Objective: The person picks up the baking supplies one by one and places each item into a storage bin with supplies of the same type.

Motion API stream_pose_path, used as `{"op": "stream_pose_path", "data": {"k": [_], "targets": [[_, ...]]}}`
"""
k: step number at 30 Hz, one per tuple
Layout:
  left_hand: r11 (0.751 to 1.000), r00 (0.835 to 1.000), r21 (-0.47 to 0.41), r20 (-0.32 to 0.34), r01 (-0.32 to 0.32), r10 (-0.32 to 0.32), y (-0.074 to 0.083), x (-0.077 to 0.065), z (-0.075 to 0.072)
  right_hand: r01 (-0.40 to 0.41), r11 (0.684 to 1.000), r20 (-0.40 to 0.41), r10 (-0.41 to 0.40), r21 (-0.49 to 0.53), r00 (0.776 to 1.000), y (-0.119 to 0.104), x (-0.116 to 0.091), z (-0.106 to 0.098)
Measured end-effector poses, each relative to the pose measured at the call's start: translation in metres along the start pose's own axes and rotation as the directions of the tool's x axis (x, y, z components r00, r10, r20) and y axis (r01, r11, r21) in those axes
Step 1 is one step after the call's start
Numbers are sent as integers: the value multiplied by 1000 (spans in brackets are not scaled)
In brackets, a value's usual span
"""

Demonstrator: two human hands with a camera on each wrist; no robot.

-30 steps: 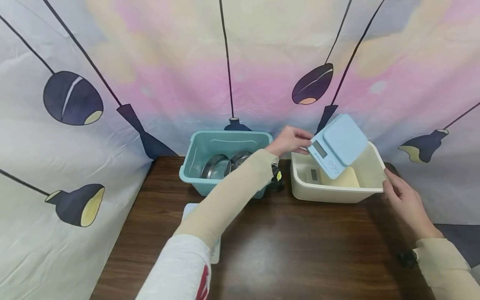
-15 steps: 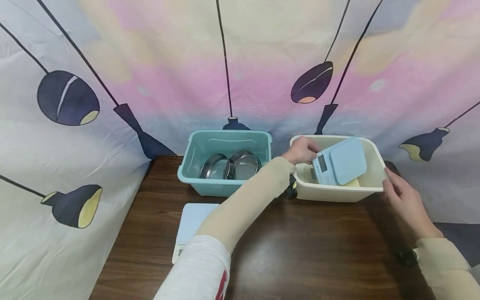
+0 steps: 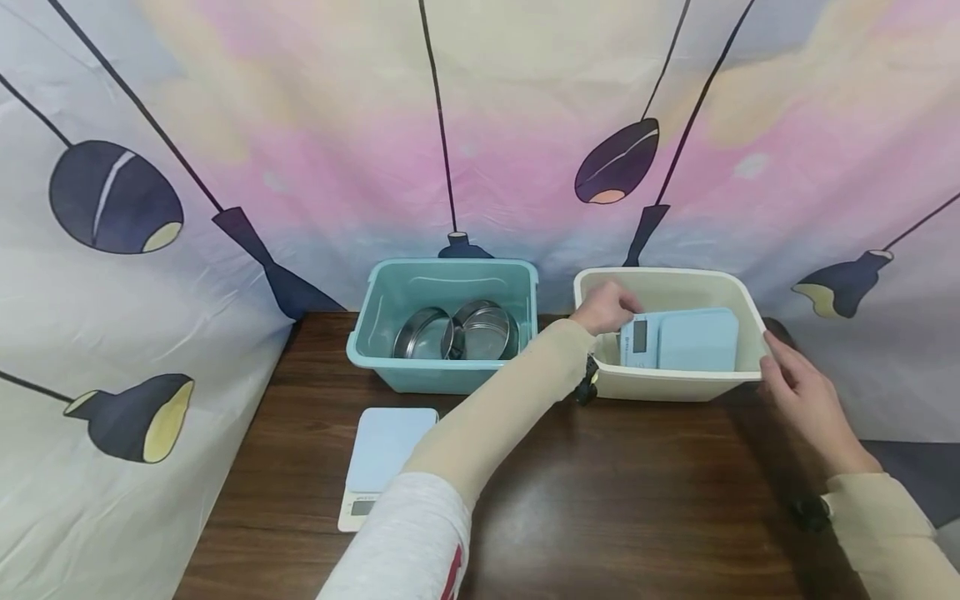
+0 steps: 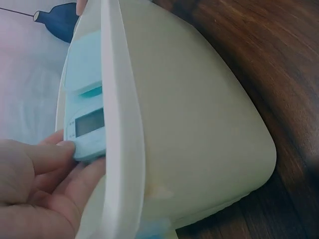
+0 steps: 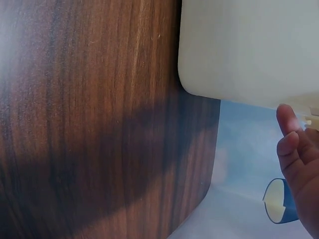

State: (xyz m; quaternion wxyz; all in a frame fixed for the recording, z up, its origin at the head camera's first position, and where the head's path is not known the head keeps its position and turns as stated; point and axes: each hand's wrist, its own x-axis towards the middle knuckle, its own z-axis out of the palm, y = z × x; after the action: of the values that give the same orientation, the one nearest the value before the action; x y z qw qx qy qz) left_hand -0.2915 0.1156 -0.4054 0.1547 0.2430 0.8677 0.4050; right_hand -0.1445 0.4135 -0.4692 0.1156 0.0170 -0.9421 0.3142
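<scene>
A light-blue kitchen scale lies in the cream plastic bin, mostly below the rim. My left hand reaches over the bin's left side and pinches the scale's display end. In the left wrist view, the thumb of the left hand lies against the scale's edge near the dark display. At the bin's right end, my right hand holds the rim. The right wrist view shows fingers of the right hand at the bin's end wall. The bin's floor is largely hidden by the scale.
Left of the cream bin stands a teal bin with round metal sieves in it. A second scale, white with a pale blue top, lies on the brown wooden table, partly behind my left sleeve. A printed cloth hangs behind.
My left hand has lowered the light-blue scale from above the cream bin down into it, turning it level. The right hand has stayed at the rim.
</scene>
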Motion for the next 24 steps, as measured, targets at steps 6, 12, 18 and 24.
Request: {"op": "stream_pose_path", "data": {"k": [6, 12, 18, 24], "targets": [[999, 999, 6, -29, 36, -36, 3, 0, 5, -6, 1000, 3, 6, 10, 1000, -2, 0, 0], [994, 997, 83, 20, 76, -78, 3, 5, 7, -6, 999, 11, 5, 35, 1000, -5, 1, 2], [995, 996, 50, 36, 82, -84, 4, 4, 7, -10, 999, 29, 8, 41, 1000, -4, 3, 2], [1000, 999, -15, 21, 27, -27, 8, 0, 1, -8, 1000, 20, 7, 27, 1000, 0, 0, -1]]}}
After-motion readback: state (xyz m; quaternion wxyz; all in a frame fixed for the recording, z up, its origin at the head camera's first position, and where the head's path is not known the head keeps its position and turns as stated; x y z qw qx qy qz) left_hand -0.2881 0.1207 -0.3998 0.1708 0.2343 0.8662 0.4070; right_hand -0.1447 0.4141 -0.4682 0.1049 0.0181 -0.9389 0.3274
